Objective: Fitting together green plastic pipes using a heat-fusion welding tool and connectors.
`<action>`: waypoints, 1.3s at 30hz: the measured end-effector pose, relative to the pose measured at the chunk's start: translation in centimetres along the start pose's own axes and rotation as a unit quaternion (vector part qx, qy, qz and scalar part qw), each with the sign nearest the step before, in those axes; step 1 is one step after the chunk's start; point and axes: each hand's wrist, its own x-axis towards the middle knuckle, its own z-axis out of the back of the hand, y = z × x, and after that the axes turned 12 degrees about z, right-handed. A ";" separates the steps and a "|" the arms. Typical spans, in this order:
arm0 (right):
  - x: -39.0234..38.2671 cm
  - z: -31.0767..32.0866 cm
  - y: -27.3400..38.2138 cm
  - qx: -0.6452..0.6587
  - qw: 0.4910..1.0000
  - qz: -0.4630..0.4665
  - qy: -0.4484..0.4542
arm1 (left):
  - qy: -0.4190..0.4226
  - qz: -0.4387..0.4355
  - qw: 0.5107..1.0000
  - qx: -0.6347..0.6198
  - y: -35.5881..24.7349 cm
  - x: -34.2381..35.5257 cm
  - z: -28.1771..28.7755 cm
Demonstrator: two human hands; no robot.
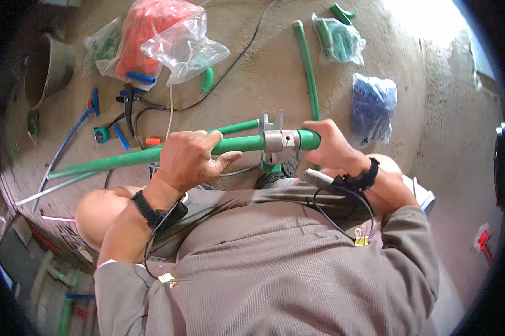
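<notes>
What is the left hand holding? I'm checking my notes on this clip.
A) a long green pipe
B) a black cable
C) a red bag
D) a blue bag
A: the left hand is wrapped around the long green pipe, which runs into the grey metal tool, while the right hand grips the short green piece on the tool's other side.
</notes>
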 end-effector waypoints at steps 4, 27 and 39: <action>-0.1 0.0 -0.1 -0.007 1.000 0.015 -0.005 | 0.001 -0.005 1.000 0.015 -0.3 0.0 0.2; 0.4 1.4 -1.3 0.146 0.983 -0.097 0.047 | 0.041 0.054 0.998 -0.005 0.4 -0.1 0.0; 0.7 6.8 -4.2 0.357 0.891 -0.273 -0.063 | 0.036 0.114 0.992 0.048 2.1 2.6 0.4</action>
